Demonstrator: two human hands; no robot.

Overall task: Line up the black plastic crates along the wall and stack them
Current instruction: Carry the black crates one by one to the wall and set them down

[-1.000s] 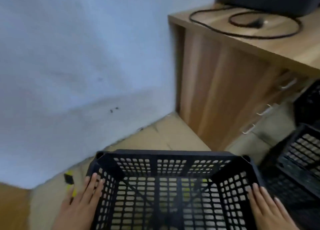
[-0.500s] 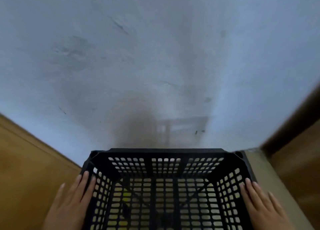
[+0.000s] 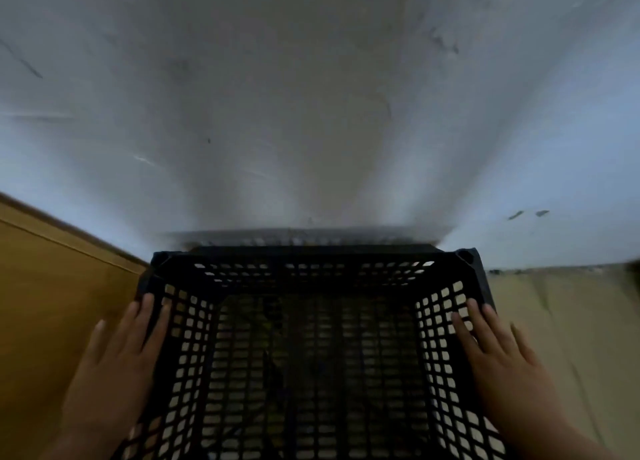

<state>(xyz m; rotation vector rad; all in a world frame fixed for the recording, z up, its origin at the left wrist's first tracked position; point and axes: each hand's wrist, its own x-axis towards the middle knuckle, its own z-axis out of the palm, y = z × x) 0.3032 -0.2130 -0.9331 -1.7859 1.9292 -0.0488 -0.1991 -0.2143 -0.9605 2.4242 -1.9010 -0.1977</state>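
Observation:
A black plastic crate [image 3: 311, 272] with perforated walls fills the lower middle of the view, its open top facing me. Its far edge lies close to the grey wall [image 3: 311, 113], and a blurred dark strip shows just behind that edge. My left hand [image 3: 117, 366] lies flat against the crate's left side, fingers stretched forward. My right hand [image 3: 498, 359] presses the right side the same way. The crate is held between both palms. Its bottom and what lies under it are dim and hard to make out.
A brown wooden panel [image 3: 52, 304] stands to the left of the crate, running up to the wall. Beige floor covering [image 3: 561, 321] lies to the right. Small dark marks dot the wall at the right.
The view has swung left and down, away from the wooden cabinet. The crate has come nearer to the wall, still held between both hands.

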